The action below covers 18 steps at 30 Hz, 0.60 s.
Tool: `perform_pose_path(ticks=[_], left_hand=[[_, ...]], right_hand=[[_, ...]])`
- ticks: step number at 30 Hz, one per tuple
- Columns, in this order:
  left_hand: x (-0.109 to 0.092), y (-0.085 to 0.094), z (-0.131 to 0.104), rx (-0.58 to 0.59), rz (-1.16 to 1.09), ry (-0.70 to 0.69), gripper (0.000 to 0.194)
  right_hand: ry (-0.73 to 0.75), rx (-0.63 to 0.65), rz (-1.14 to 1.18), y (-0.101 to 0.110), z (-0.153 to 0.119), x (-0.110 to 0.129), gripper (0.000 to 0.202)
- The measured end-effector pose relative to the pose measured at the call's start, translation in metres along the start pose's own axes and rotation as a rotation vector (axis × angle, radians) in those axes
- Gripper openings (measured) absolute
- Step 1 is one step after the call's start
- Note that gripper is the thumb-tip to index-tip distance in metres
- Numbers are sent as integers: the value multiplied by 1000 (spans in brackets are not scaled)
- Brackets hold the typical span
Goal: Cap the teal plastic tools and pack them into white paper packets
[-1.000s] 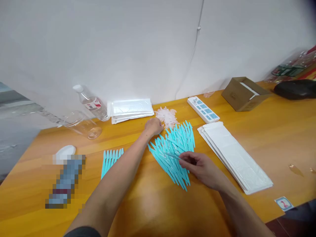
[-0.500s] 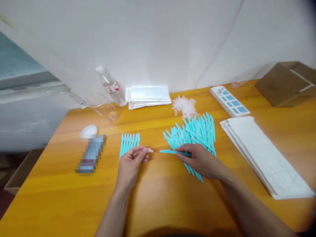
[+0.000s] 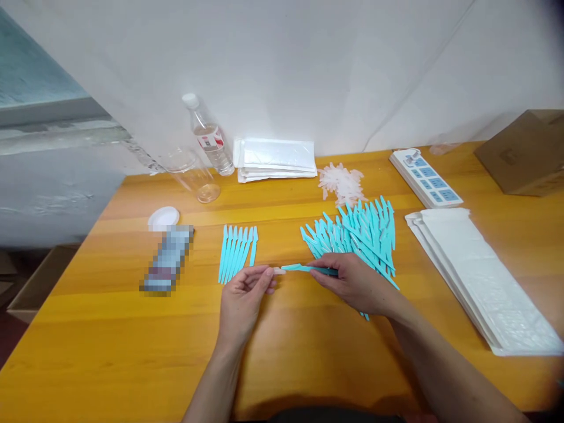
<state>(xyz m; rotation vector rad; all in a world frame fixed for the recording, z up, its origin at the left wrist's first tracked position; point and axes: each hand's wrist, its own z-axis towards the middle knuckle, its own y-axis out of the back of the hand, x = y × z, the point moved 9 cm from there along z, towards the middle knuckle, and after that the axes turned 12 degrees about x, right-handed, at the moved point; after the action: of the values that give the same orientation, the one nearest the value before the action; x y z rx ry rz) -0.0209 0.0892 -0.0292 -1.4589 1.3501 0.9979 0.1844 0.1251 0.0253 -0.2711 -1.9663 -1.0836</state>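
Between thumb and fingers, my left hand [image 3: 250, 285] pinches a small translucent pinkish cap [image 3: 278, 271]. My right hand [image 3: 346, 279] grips a turquoise razor-like stick [image 3: 296, 267], its tip pointing left and meeting the cap's end. Whether the tip is inside the cap cannot be made out. Behind and beside my right hand lies a loose pile of turquoise sticks [image 3: 370, 229]. A row of several turquoise sticks [image 3: 233, 249] lies beyond my left hand. The heap of translucent caps [image 3: 342, 182] is behind the pile.
White packets [image 3: 277, 160] lie by the wall, a bottle [image 3: 214, 144] and clear jar [image 3: 205, 187] to their left. A white lid [image 3: 164, 218] and blurred phone [image 3: 170, 258] lie left. Rightward are a power strip [image 3: 427, 179], white sleeves [image 3: 484, 276] and a cardboard box [image 3: 520, 155].
The gap between the cap and the stick's tip has closed. The camera view has shifted, and more of the stick row now shows beyond my left hand.
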Motion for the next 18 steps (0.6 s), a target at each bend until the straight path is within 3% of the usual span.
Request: perform_pose_path(ticks=[3, 11, 18], left_hand=[[-3, 11, -1, -49, 28, -15, 28], [0, 4, -1, -5, 35, -30, 32], [-15, -2, -1, 190, 245, -40, 31]], right_hand=[[-4, 12, 12, 0, 0, -3, 26], [-6, 17, 37, 1, 0, -4, 26], [-3, 9, 11, 4, -2, -6, 24]])
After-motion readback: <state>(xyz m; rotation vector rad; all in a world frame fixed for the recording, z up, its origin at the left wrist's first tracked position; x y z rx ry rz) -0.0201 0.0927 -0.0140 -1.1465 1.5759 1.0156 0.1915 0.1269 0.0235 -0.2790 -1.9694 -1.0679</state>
